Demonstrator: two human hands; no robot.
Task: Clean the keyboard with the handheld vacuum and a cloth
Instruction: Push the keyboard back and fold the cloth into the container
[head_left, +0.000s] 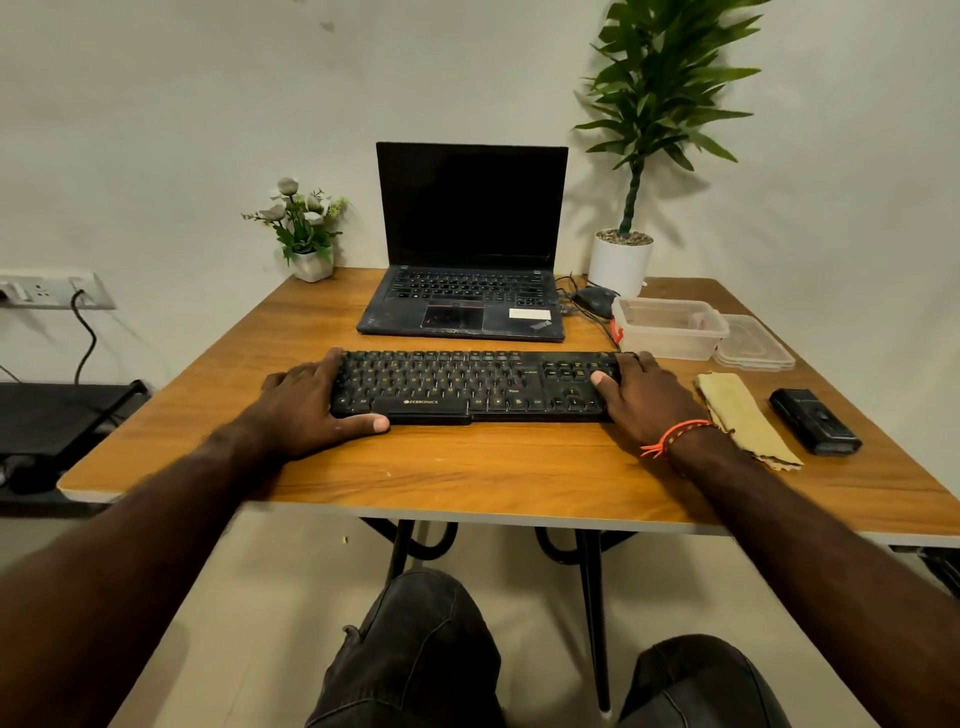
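Observation:
A black keyboard (467, 384) lies flat across the middle of the wooden table (467, 467). My left hand (306, 402) grips its left end, thumb along the front edge and fingers round the side. My right hand (641, 392) grips its right end, thumb lying on the keys. To the right of that hand lies a folded yellow cloth (743, 418). Further right rests a small black handheld vacuum (813, 422).
An open laptop (467, 291) stands behind the keyboard. A clear plastic box (670, 327) and its lid (753, 343) sit at the right, with a mouse (595, 300) and cables beside them. Potted plants (621, 260) (309, 228) stand at the back corners.

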